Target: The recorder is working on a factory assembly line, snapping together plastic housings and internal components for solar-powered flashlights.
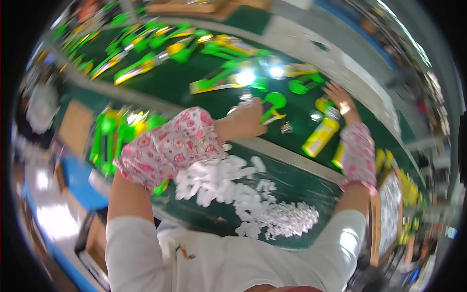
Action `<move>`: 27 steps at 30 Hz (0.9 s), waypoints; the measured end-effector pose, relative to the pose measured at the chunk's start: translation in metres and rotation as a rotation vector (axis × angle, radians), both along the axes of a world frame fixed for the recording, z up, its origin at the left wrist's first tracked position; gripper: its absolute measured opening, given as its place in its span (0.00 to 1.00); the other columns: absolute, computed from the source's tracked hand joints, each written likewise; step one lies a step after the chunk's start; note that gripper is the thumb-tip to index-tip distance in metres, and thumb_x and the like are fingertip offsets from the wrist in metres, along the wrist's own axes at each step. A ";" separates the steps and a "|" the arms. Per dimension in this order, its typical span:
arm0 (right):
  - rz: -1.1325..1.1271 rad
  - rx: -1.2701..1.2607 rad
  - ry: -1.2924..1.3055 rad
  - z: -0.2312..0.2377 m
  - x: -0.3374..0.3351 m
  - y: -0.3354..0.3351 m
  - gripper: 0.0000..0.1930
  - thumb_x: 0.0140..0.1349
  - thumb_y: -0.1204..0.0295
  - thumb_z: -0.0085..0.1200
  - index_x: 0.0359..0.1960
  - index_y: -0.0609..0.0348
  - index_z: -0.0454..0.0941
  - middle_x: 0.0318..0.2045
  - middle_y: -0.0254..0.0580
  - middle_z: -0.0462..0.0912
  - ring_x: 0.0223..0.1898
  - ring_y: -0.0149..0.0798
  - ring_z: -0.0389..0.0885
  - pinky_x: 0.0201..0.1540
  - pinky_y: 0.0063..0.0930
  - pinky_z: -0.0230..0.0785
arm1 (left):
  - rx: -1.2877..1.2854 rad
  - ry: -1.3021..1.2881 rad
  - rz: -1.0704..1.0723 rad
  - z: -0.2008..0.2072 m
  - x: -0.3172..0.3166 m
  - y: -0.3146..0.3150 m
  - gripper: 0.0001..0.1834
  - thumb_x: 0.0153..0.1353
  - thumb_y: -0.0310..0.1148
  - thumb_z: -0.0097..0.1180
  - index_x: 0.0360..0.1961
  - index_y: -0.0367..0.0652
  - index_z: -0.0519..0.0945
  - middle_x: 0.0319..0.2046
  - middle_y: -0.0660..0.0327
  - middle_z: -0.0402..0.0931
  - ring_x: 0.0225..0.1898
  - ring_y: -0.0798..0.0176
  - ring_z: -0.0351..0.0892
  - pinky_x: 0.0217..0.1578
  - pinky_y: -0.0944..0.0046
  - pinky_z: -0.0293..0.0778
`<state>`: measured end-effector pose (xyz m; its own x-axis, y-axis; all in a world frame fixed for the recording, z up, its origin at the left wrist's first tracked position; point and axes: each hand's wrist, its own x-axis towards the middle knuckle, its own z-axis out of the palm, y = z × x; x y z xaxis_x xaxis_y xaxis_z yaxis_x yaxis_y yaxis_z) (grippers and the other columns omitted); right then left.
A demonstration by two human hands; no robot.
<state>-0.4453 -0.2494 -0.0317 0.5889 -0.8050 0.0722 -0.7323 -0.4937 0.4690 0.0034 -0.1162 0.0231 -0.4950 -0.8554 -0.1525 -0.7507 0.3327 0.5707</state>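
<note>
Over a dark green work surface, my left hand (249, 119) is closed like a fist, its knuckles away from me. Whatever lies in its fingers is hidden and blurred. Just right of it is a bright green tool with a round head (275, 101); I cannot tell if the hand touches it. My right hand (341, 101) is stretched out farther right, fingers extended and apart. Close to its fingers and wrist lies a yellow cylindrical tool (322, 136) with a clear, shiny neck. A small shiny metallic piece (286, 128) rests between the hands.
Many green-and-yellow tools (141, 68) spread along the far strip, with more bundled (108, 138) at left. Nearer me are piles of white plastic pieces (206, 180) and small clear bits (292, 219). A pale rail (296, 163) divides the surface. A cardboard box (388, 214) stands right.
</note>
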 end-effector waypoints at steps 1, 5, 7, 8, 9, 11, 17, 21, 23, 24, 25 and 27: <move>0.055 0.036 0.013 -0.003 -0.016 -0.005 0.25 0.58 0.74 0.46 0.60 0.47 0.67 0.64 0.36 0.66 0.69 0.42 0.57 0.68 0.38 0.55 | -0.032 0.036 0.021 0.007 0.023 0.010 0.30 0.47 0.38 0.61 0.44 0.26 0.65 0.40 0.39 0.73 0.46 0.40 0.75 0.47 0.50 0.73; -0.318 0.248 -0.181 0.018 -0.021 0.009 0.31 0.41 0.79 0.63 0.51 0.54 0.67 0.47 0.52 0.74 0.53 0.58 0.71 0.54 0.47 0.66 | -0.234 0.042 0.335 0.065 0.157 0.063 0.27 0.48 0.36 0.61 0.44 0.31 0.65 0.40 0.39 0.72 0.44 0.39 0.75 0.44 0.49 0.72; -0.428 0.282 -0.335 0.023 0.007 0.017 0.32 0.44 0.77 0.62 0.55 0.55 0.64 0.50 0.54 0.70 0.54 0.61 0.70 0.56 0.48 0.65 | -0.311 -0.045 0.611 0.082 0.225 0.098 0.27 0.49 0.36 0.61 0.45 0.33 0.65 0.37 0.41 0.73 0.42 0.39 0.76 0.41 0.48 0.72; -0.472 0.270 -0.417 0.020 0.003 0.021 0.33 0.46 0.76 0.61 0.57 0.55 0.62 0.53 0.54 0.69 0.55 0.61 0.69 0.58 0.47 0.64 | -0.326 -0.016 0.716 0.087 0.252 0.113 0.27 0.51 0.37 0.61 0.46 0.33 0.64 0.36 0.40 0.74 0.41 0.40 0.77 0.41 0.48 0.72; -0.462 0.271 -0.416 0.014 -0.006 0.023 0.33 0.46 0.76 0.61 0.57 0.55 0.62 0.53 0.54 0.69 0.55 0.61 0.69 0.58 0.47 0.64 | -0.266 -0.016 0.816 0.092 0.273 0.123 0.27 0.52 0.38 0.61 0.47 0.33 0.64 0.37 0.40 0.74 0.40 0.41 0.78 0.41 0.50 0.72; -0.411 0.165 -0.547 0.002 -0.024 0.028 0.35 0.49 0.74 0.60 0.62 0.54 0.60 0.58 0.54 0.65 0.57 0.60 0.68 0.61 0.44 0.61 | -0.329 0.009 0.910 0.079 0.299 0.141 0.27 0.53 0.37 0.60 0.48 0.33 0.64 0.36 0.41 0.74 0.40 0.41 0.78 0.41 0.51 0.72; -0.462 0.262 -0.938 0.038 0.013 0.064 0.35 0.58 0.63 0.55 0.66 0.58 0.56 0.56 0.49 0.70 0.55 0.46 0.72 0.59 0.33 0.61 | -0.641 0.024 0.733 0.007 0.269 0.156 0.33 0.46 0.30 0.62 0.54 0.33 0.65 0.41 0.44 0.70 0.45 0.41 0.73 0.46 0.52 0.71; -0.655 0.440 -1.133 0.104 0.079 0.132 0.36 0.59 0.53 0.53 0.66 0.54 0.58 0.40 0.37 0.79 0.42 0.34 0.76 0.38 0.30 0.68 | -0.569 -0.237 0.612 -0.006 0.239 0.147 0.36 0.40 0.28 0.63 0.55 0.35 0.67 0.45 0.49 0.67 0.46 0.47 0.68 0.46 0.53 0.67; -0.526 0.477 -1.300 0.106 0.089 0.148 0.34 0.59 0.56 0.54 0.63 0.64 0.63 0.46 0.44 0.78 0.43 0.36 0.78 0.50 0.29 0.68 | -0.654 -0.248 0.591 -0.010 0.240 0.147 0.36 0.41 0.27 0.62 0.55 0.35 0.67 0.48 0.48 0.66 0.49 0.45 0.67 0.48 0.51 0.66; -0.492 0.564 -1.303 0.114 0.115 0.157 0.34 0.60 0.55 0.53 0.63 0.66 0.63 0.47 0.45 0.78 0.48 0.37 0.77 0.53 0.30 0.66 | -0.613 -0.201 0.636 -0.008 0.239 0.151 0.35 0.41 0.26 0.61 0.55 0.34 0.67 0.51 0.47 0.65 0.51 0.43 0.66 0.50 0.49 0.65; -0.498 0.506 -1.322 0.108 0.121 0.160 0.33 0.59 0.54 0.55 0.61 0.64 0.66 0.45 0.43 0.79 0.47 0.36 0.77 0.53 0.29 0.67 | -0.681 -0.192 0.609 -0.008 0.235 0.155 0.34 0.43 0.26 0.60 0.56 0.32 0.66 0.54 0.44 0.63 0.54 0.41 0.64 0.52 0.47 0.64; -0.435 0.486 -1.470 0.117 0.216 0.180 0.29 0.59 0.56 0.57 0.58 0.60 0.70 0.37 0.35 0.78 0.36 0.29 0.75 0.40 0.23 0.68 | -0.774 -0.047 0.544 0.013 0.223 0.178 0.33 0.46 0.24 0.61 0.56 0.29 0.66 0.57 0.41 0.61 0.56 0.38 0.62 0.54 0.47 0.62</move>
